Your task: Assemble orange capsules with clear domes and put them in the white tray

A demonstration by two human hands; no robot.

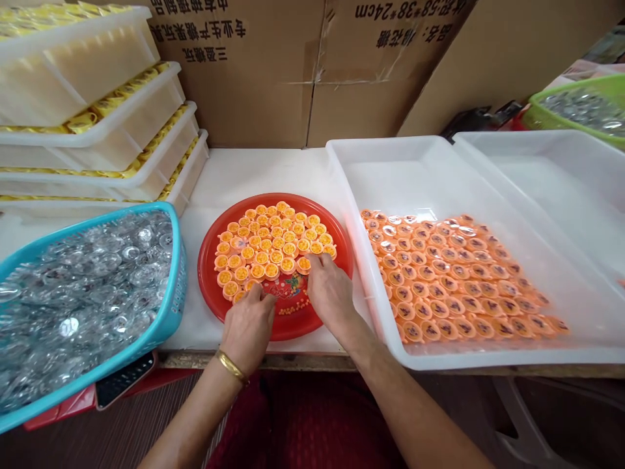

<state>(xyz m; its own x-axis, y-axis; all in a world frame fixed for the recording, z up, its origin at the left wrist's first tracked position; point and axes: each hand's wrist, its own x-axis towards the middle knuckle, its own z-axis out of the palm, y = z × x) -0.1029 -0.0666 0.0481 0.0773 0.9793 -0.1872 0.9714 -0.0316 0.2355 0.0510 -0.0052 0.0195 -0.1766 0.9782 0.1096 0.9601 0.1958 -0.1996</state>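
Red plate [303, 324] holding many small orange cups [278, 243] sits by the middle of the worktop's [263, 166] front edge, between a blue basket [174, 260] toward the left and a white tray [390, 169] toward the right. Handling the cups appears to be the step in hand, and the next move seems to call for a light fingertip pinch that spares the neighbours. Fingers bent and nearly together, the left hand [249, 319] is at the cluster's near left and the right hand [329, 286] at its near right; whether either grips a cup cannot be told.
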